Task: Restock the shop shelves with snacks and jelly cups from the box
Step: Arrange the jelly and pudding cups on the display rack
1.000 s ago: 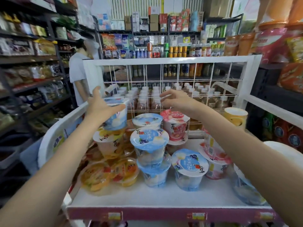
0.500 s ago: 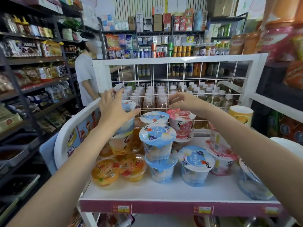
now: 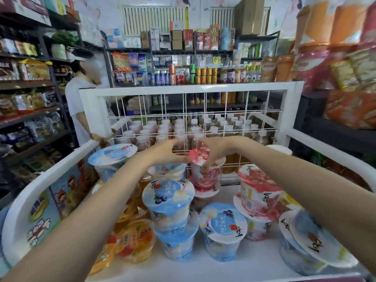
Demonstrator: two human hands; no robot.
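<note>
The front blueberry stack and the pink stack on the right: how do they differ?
The blueberry stack has blue lids, while the pink stack has red-pink ones. The blueberry stack stands about upright; the pink stack's top cup tilts. Both are two jelly cups high on the white shelf.

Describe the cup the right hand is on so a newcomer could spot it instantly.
On the white shelf, look to the back row, against the wire grid. The red-lidded jelly cup there stands atop another cup, with the right hand gripping its rim. Its nearest neighbours have blue lids.
</note>
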